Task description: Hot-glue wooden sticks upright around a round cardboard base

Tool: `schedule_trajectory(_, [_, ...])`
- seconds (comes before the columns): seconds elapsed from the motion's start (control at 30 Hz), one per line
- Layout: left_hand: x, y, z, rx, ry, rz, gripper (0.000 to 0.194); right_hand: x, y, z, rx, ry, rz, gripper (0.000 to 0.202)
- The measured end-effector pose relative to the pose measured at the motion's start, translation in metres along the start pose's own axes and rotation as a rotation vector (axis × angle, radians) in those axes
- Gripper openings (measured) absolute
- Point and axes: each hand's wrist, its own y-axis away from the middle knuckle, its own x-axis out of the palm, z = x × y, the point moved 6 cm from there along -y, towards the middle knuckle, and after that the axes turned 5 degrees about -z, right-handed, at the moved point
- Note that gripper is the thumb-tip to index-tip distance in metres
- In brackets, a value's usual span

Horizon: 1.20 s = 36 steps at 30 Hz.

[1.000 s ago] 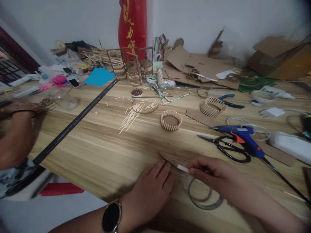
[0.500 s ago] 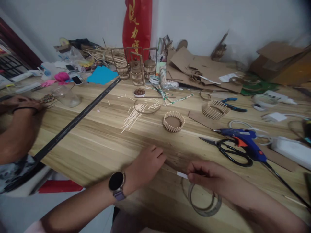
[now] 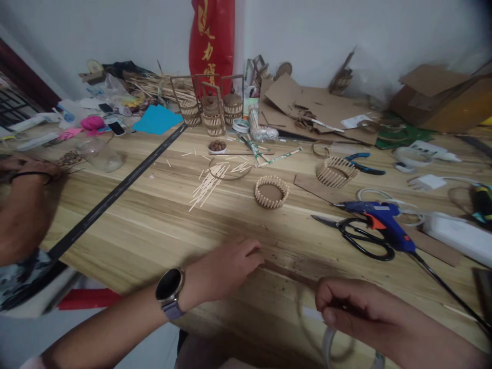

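Note:
A narrow brown strip (image 3: pixel 289 271) runs between my two hands, low over the near part of the table. My left hand (image 3: pixel 238 266), below a wrist with a watch (image 3: pixel 170 285), is closed with its fingertips on the strip's left end. My right hand (image 3: pixel 351 307) pinches the strip farther right, its fingers curled. Under that hand is a pale ring-shaped roll (image 3: pixel 328 346), probably tape, partly hidden. Near its fingertips lies a small white piece (image 3: pixel 313 312). Ahead of my hands stands a round base ringed with short sticks (image 3: pixel 271 192).
Scissors (image 3: pixel 367 241) and a blue glue gun (image 3: pixel 378 215) lie on the right, before a second stick ring (image 3: pixel 336 172). Loose thin sticks (image 3: pixel 209 187) are scattered mid-table. Small lidded baskets (image 3: pixel 213 120) stand behind. Another person's arm (image 3: pixel 25 205) rests at left.
My right hand has moved right and nearer to me, away from the left hand. More of the brown strip shows between them. The view has shifted slightly.

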Motion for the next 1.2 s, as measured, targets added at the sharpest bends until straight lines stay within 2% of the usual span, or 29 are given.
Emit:
schedule_trajectory(0.17, [0.011,-0.001,0.005,-0.039,-0.007,0.019,0.023,0.005,-0.001,0.006,-0.008,0.027,-0.005,0.038])
schedule_trajectory(0.23, [0.008,-0.003,0.01,-0.157,0.085,-0.036,0.021,0.006,0.0,0.008,-0.024,0.035,-0.002,0.036])
schedule_trajectory(0.3, [0.006,-0.003,0.019,-0.331,0.258,-0.084,0.016,0.007,0.0,0.009,-0.035,0.044,0.0,0.035])
schedule_trajectory(0.37, [0.007,-0.002,0.027,-0.486,0.411,-0.081,0.012,0.007,-0.002,0.007,-0.042,0.046,-0.006,0.033])
schedule_trajectory(0.47, [0.009,0.0,0.035,-0.58,0.467,-0.037,0.013,0.003,-0.013,0.005,-0.072,0.062,-0.035,0.032])
schedule_trajectory(0.63, [0.008,-0.002,0.039,-0.572,0.4,0.036,0.01,-0.009,-0.043,0.01,-0.106,0.146,-0.092,0.025])
schedule_trajectory(0.83, [-0.004,-0.007,0.031,-0.491,0.276,0.04,0.012,-0.009,-0.075,0.026,-0.159,0.234,-0.079,0.013])
schedule_trajectory(1.03, [-0.005,0.005,0.033,-0.504,0.182,-0.031,0.007,-0.008,-0.088,0.022,-0.114,0.263,-0.062,0.013])
schedule_trajectory(1.2, [0.002,0.015,0.035,-0.548,0.148,-0.111,0.007,-0.008,-0.088,0.033,-0.155,0.396,-0.071,0.016])
